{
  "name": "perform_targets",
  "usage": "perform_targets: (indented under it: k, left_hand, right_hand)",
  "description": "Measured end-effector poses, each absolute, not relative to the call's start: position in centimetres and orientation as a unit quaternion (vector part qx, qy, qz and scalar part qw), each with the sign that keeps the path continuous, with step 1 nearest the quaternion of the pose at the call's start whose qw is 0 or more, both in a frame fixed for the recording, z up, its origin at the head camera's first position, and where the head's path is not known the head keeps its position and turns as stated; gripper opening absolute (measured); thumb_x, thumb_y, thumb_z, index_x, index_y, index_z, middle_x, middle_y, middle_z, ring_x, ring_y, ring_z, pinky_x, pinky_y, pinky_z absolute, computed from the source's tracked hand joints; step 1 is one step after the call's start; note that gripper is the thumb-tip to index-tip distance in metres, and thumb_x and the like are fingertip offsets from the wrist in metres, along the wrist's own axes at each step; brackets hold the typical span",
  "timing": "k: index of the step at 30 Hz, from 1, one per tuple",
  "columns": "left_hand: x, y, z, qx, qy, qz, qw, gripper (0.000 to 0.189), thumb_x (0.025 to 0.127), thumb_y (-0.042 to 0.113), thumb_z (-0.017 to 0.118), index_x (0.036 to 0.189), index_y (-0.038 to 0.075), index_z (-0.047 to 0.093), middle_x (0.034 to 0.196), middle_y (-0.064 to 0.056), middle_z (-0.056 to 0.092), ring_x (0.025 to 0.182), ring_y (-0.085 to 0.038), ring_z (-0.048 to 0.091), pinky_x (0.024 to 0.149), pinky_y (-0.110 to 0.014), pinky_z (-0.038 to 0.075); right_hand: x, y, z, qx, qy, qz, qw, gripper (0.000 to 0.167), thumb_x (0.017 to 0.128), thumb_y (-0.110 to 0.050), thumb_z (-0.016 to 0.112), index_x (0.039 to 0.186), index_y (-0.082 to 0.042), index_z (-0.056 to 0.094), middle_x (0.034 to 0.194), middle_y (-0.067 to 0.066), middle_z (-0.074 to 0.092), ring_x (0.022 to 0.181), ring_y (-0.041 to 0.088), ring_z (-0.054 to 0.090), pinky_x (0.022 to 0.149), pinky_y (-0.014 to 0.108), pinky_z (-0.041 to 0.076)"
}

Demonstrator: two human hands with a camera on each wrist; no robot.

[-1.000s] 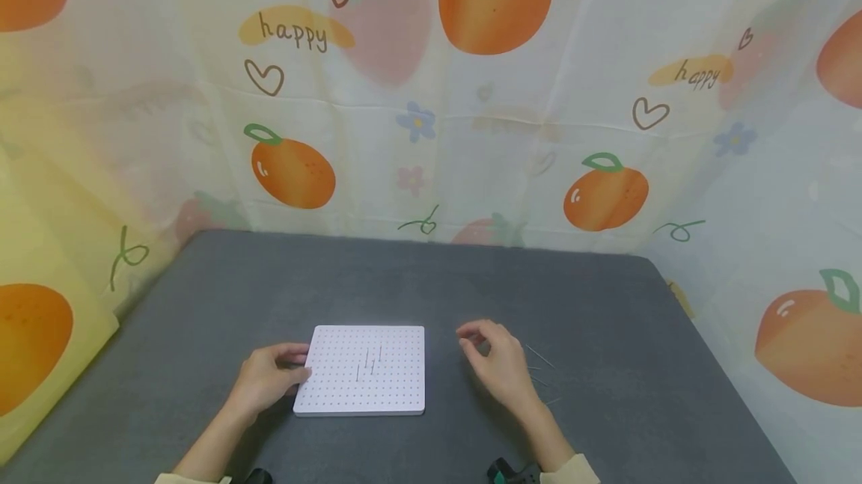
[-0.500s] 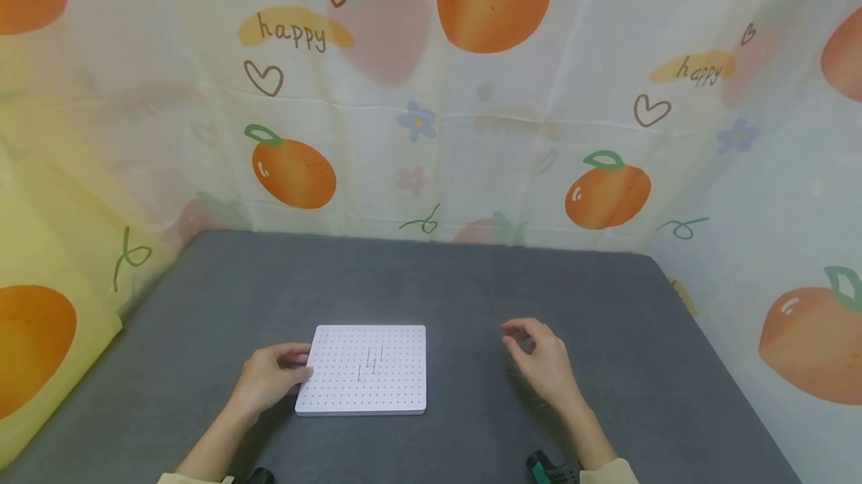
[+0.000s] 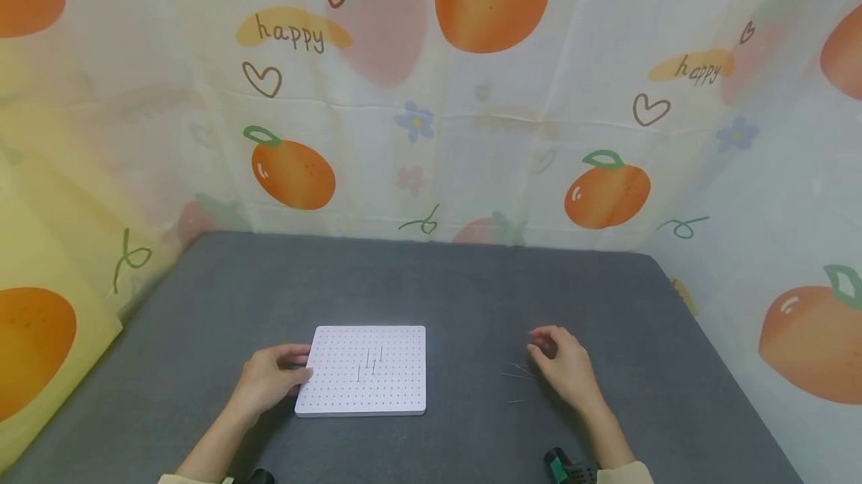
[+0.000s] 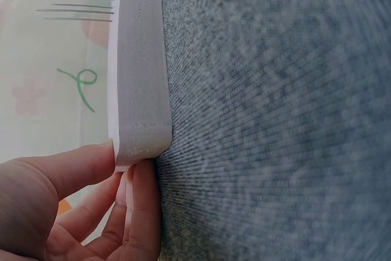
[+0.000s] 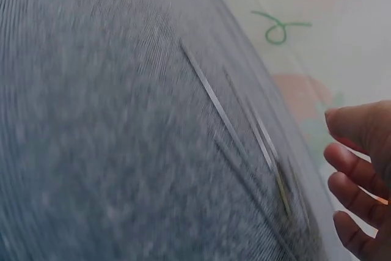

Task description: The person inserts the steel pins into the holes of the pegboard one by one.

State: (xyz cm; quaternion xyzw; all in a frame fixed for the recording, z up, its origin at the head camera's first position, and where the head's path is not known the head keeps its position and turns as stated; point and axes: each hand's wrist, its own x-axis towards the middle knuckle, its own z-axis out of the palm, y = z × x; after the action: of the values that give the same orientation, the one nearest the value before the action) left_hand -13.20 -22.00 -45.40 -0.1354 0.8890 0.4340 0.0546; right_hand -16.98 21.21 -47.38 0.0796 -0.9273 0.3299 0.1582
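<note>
A white board with a grid of small holes (image 3: 397,390) lies flat on the table, left of centre. Several thin metal pins (image 3: 367,358) stand upright near its middle. My left hand (image 3: 268,378) grips the board's left edge; the left wrist view shows the thumb (image 4: 76,164) against the upper edge and the other fingers low beside the corner. Off to the right, my right hand (image 3: 569,368) hovers with loosely bent fingers and holds nothing. Several loose pins (image 3: 518,375) lie just left of it. In the right wrist view one long pin (image 5: 214,99) lies on the cloth, apart from the fingertips.
Dark grey cloth (image 3: 465,282) covers the table. Behind and at both sides hangs a curtain (image 3: 471,140) printed with fruit. A black and green wrist device (image 3: 562,467) sits by the right sleeve.
My right hand has moved right, away from the board and past the loose pins, which now show on its left. My left hand and the board have stayed in place.
</note>
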Motion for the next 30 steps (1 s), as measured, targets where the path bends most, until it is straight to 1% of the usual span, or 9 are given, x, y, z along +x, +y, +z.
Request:
perform_targets:
  k: [6,10,14,18,21,25,30]
  left_hand:
    - [-13.2,-22.1,-45.5,-0.135,0.889,0.435,0.053,0.043,0.077,0.006,0.069,0.117,-0.001,0.058,0.100,-0.014,0.065,0.076,-0.017,0.060,0.060,-0.031,0.055]
    - [-13.2,-22.1,-45.4,-0.134,0.888,0.437,0.053,0.043,0.076,0.006,0.069,0.117,-0.001,0.058,0.100,-0.014,0.064,0.076,-0.017,0.060,0.061,-0.032,0.055]
    - [-13.2,-22.1,-45.4,-0.136,0.887,0.437,0.056,0.043,0.077,0.006,0.069,0.118,-0.001,0.058,0.101,-0.014,0.064,0.076,-0.017,0.060,0.060,-0.032,0.055]
    - [-13.3,-22.0,-45.4,-0.139,0.888,0.435,0.058,0.043,0.077,0.007,0.069,0.117,-0.001,0.058,0.101,-0.014,0.064,0.075,-0.017,0.060,0.060,-0.031,0.055]
    - [-13.3,-22.0,-45.4,-0.139,0.888,0.434,0.058,0.043,0.077,0.007,0.069,0.118,-0.001,0.058,0.101,-0.015,0.064,0.075,-0.017,0.060,0.060,-0.031,0.055]
    - [-13.3,-22.0,-45.4,-0.138,0.888,0.434,0.058,0.043,0.077,0.007,0.069,0.118,-0.001,0.058,0.101,-0.015,0.064,0.074,-0.017,0.060,0.059,-0.031,0.054]
    - [-13.2,-22.0,-45.3,-0.137,0.888,0.435,0.057,0.043,0.077,0.006,0.068,0.118,-0.002,0.058,0.101,-0.015,0.064,0.073,-0.016,0.060,0.059,-0.030,0.054]
  right_hand:
    - [-17.0,21.9,-48.0,0.069,-0.935,0.312,0.153,0.014,0.077,-0.009,0.071,0.090,-0.009,0.066,0.081,0.001,0.061,0.075,0.018,0.057,0.070,0.037,0.046]
    - [-16.9,22.1,-48.4,0.057,-0.942,0.297,0.143,0.012,0.077,-0.010,0.071,0.088,-0.009,0.067,0.079,0.001,0.060,0.073,0.018,0.055,0.070,0.038,0.044]
    - [-16.9,22.3,-48.5,0.045,-0.947,0.281,0.146,0.010,0.077,-0.013,0.072,0.086,-0.011,0.068,0.079,0.002,0.060,0.073,0.019,0.056,0.068,0.043,0.042]
    - [-16.9,22.4,-48.6,0.019,-0.954,0.264,0.140,0.009,0.077,-0.019,0.072,0.085,-0.015,0.069,0.081,0.002,0.062,0.076,0.021,0.057,0.064,0.042,0.039]
    - [-16.9,22.5,-48.6,-0.001,-0.957,0.260,0.127,0.008,0.078,-0.021,0.071,0.084,-0.017,0.070,0.085,0.002,0.062,0.079,0.022,0.058,0.065,0.042,0.037]
    - [-16.9,22.6,-48.6,-0.009,-0.957,0.263,0.119,0.008,0.078,-0.022,0.070,0.084,-0.017,0.070,0.086,0.004,0.063,0.080,0.023,0.058,0.066,0.044,0.036]
    - [-16.9,22.5,-48.5,-0.019,-0.958,0.262,0.115,0.006,0.077,-0.021,0.070,0.082,-0.017,0.070,0.084,0.003,0.063,0.078,0.022,0.057,0.064,0.043,0.035]
